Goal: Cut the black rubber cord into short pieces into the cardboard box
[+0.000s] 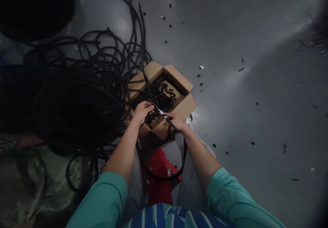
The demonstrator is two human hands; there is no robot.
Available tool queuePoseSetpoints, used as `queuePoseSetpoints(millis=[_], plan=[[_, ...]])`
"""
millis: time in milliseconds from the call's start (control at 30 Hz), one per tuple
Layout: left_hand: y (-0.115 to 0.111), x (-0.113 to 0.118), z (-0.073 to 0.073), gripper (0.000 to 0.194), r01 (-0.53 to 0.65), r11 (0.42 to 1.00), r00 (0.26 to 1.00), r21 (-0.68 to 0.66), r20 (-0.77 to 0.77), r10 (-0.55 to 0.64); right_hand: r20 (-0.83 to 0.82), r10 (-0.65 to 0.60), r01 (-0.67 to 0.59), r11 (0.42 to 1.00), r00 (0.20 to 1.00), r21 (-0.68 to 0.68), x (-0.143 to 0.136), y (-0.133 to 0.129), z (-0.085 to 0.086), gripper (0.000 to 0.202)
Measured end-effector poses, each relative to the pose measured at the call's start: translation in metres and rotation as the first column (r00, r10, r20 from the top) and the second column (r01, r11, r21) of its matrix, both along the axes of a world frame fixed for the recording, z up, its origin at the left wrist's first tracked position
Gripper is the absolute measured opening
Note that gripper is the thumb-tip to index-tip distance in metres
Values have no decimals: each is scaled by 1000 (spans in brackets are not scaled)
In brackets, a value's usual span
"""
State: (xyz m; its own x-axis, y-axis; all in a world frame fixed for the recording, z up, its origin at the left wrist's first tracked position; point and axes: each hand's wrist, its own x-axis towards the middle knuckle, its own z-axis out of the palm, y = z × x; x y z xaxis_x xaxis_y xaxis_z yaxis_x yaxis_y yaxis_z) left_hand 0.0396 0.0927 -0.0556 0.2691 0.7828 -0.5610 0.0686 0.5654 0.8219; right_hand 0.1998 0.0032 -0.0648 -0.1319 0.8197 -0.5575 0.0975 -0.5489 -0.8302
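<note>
Over an open cardboard box (184,108), my right hand (176,121) is closed around a slim tool (167,119) with a dark handle and a thin, light metal end pointing up and left. Close to that end is my left hand (144,111), its fingers pinched together; what they hold, if anything, is too small to name. Beneath both hands the box contains many small black pieces (170,93) and some dark coiled tubing. A black tube (164,179) loops down between my legs from near my right hand.
A big tangle of black tubing (102,64) spreads across the left and reaches the box. Something red (160,173) stands between my legs. Small black scraps (201,84) lie scattered on the grey floor (230,112). A large dark round object (36,9) is at the upper left.
</note>
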Motion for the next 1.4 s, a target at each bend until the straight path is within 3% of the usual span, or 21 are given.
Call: queuePoseSetpoints(millis=[167,333,500,633,733,867,1000,1400], plan=[[2,-1,-2,21,6,1000,1000,18,-28,-6,32,-20,20,1000,999,4,-1,0,-1,36],[1,-3,-9,24,94,986,987,139,-142,-74,28,-66,67,998,997,-21,-2,1,0,31],[-2,-4,-14,22,223,939,941,261,-309,-138,-80,-123,106,977,989,-186,-2,2,6,44],[-3,-4,-14,24,319,875,889,364,-434,-144,-188,-118,69,966,975,-249,-1,1,9,49],[-3,-6,-14,20,393,840,846,375,-504,-172,-230,-91,34,970,969,-239,1,1,10,49],[-2,-8,-13,24,473,821,825,320,-488,-285,-255,-85,42,985,963,-170,2,1,8,48],[0,-9,-14,27,484,826,818,288,-483,-311,-233,-70,35,988,970,-150,3,1,7,47],[-1,-6,-12,23,413,818,861,400,-463,-208,-150,-92,67,984,984,-162,-2,0,7,43]])
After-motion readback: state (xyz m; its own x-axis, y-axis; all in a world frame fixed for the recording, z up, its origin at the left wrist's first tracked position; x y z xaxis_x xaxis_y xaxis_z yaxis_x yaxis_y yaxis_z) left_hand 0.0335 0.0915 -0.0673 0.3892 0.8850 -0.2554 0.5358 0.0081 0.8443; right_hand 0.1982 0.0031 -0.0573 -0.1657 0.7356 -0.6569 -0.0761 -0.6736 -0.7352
